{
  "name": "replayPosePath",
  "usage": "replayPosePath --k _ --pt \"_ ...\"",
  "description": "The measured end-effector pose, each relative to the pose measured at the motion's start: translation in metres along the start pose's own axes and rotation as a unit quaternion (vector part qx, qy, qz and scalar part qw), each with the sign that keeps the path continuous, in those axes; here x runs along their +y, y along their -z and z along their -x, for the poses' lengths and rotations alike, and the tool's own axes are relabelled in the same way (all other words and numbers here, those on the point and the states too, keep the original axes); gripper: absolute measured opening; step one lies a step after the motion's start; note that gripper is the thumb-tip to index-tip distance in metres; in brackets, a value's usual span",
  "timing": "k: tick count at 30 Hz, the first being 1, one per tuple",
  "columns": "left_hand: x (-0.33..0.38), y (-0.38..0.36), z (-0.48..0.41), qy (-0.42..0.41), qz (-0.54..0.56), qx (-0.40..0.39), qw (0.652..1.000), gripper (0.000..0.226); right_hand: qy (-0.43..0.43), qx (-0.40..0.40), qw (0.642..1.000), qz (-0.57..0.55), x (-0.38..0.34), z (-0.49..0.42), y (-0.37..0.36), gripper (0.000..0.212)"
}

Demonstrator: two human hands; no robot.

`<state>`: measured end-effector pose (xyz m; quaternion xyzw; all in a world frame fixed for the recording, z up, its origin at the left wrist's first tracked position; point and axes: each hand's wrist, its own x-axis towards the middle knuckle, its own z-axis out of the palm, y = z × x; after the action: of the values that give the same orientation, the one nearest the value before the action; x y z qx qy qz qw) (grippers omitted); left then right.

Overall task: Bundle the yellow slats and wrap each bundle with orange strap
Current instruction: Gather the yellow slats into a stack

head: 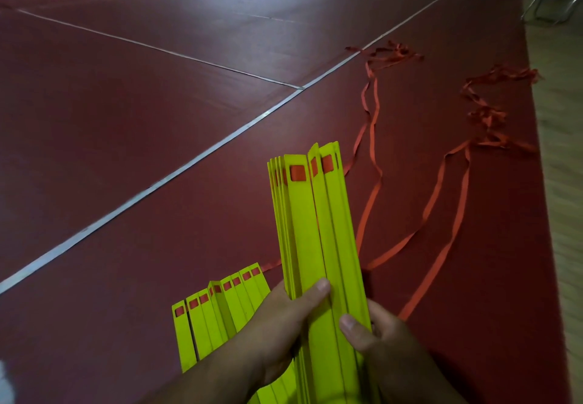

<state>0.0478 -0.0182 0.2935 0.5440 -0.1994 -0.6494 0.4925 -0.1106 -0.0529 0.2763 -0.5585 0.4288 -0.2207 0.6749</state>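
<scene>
**Both hands grasp a stack of yellow slats above the red floor**

The held bundle of yellow slats (315,230) sits in the lower middle of the view. Its long axis runs away from the person, leaning slightly left at the far end. The slotted ends point away, and orange shows through the square slots. The slats stand on edge, packed face to face, and the far tips are uneven.

The left hand (277,334) wraps the stack from the left, with its thumb (310,296) laid across the front face. The right hand (388,347) clasps it from the right, with its thumb (353,329) pressed on the same face lower down. Both forearms come in from the bottom edge.

A second set of fanned slats (214,318) lies flat on the floor (157,119) just left of the left hand, slotted ends also pointing away. Loose orange strap (372,183) trails from behind the held bundle towards tangles (485,113) far to the right. A white line (189,164) crosses the floor diagonally.
</scene>
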Motion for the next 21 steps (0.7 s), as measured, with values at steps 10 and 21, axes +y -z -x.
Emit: replayPosePath --k 10,21 --pt "-0.015 -0.009 -0.005 0.019 0.104 0.027 0.994 0.071 0.027 -0.043 0.939 0.341 0.007 0.006 -0.018 0.116" --pt "0.005 -0.005 -0.011 -0.075 0.152 0.041 0.985 0.031 0.046 0.004 0.928 0.369 0.032 0.004 -0.001 0.115"
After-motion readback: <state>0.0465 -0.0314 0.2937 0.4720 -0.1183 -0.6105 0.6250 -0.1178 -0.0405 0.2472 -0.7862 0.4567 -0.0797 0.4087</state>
